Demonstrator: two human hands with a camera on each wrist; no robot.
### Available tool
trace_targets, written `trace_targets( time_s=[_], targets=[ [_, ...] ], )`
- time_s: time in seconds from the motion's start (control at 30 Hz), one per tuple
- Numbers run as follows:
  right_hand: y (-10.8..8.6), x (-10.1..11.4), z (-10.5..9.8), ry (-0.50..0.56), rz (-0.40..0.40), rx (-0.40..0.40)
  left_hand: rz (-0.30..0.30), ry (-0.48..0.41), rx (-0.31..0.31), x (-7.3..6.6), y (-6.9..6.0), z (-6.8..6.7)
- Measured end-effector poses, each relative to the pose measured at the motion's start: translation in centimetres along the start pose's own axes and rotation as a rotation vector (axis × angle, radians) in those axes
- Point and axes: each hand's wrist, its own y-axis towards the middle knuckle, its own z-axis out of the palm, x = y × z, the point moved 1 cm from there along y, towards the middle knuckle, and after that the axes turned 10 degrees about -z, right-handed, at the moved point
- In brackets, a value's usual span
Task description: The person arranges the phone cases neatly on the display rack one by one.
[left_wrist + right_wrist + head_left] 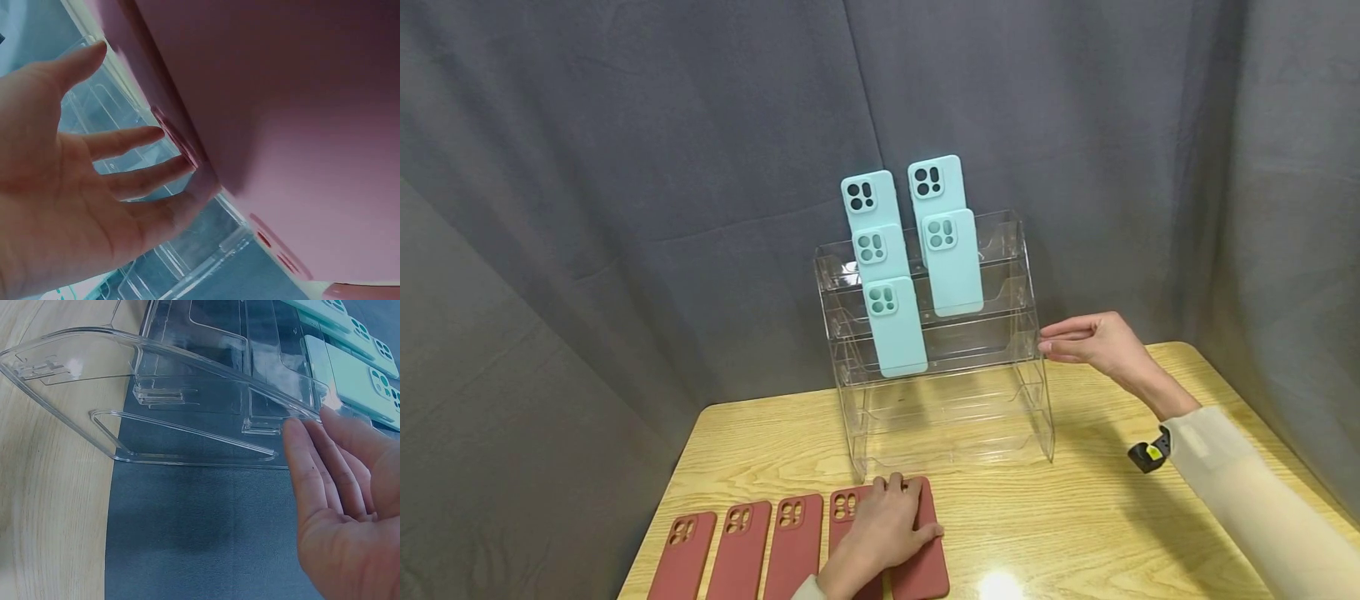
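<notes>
My left hand (880,533) rests over the rightmost red phone case (931,562), its fingers near the camera cut-outs. The left wrist view shows that hand (69,181) with thumb spread apart and fingertips by the edge of a red case (300,125). A clear tiered rack (970,364) stands behind. At its right side is my right hand (1105,346), fingers extended. In the right wrist view, the fingertips of this hand (344,506) meet the edge of the rack's clear side panel (206,369); how firmly is not clear.
Several more red cases (741,554) lie in a row at the front left of the wooden table (760,433). Light-blue cases stand in two columns on the rack, three on the left (898,342) and two on the right (957,275). Grey curtains (700,167) hang behind.
</notes>
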Motion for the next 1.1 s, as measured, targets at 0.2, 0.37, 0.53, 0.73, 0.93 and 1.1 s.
trace_targets(
  time_s=[0.2,0.37,0.53,0.73,0.93,1.1],
  targets=[
    [0.0,0.0,0.0,-0.026,0.007,0.011,-0.018,0.003,0.047,-0.5,0.4,0.0],
    [0.0,0.0,-0.1,0.011,0.016,0.002,-0.023,-0.003,0.056,-0.8,0.6,-0.1],
    [0.1,0.1,-0.1,0.023,0.013,0.004,-0.043,0.002,0.066,-1.1,0.9,0.0],
    [0.1,0.0,-0.1,-0.008,0.014,0.01,-0.053,0.014,0.071,-1.5,1.1,0.3],
    [0.2,0.0,0.0,-0.022,0.011,0.014,-0.078,0.018,0.072,-2.1,1.1,0.1],
    [0.3,-0.1,-0.1,-0.047,0.013,0.015,-0.108,-0.011,0.078,-2.3,1.1,-0.1]
  ],
)
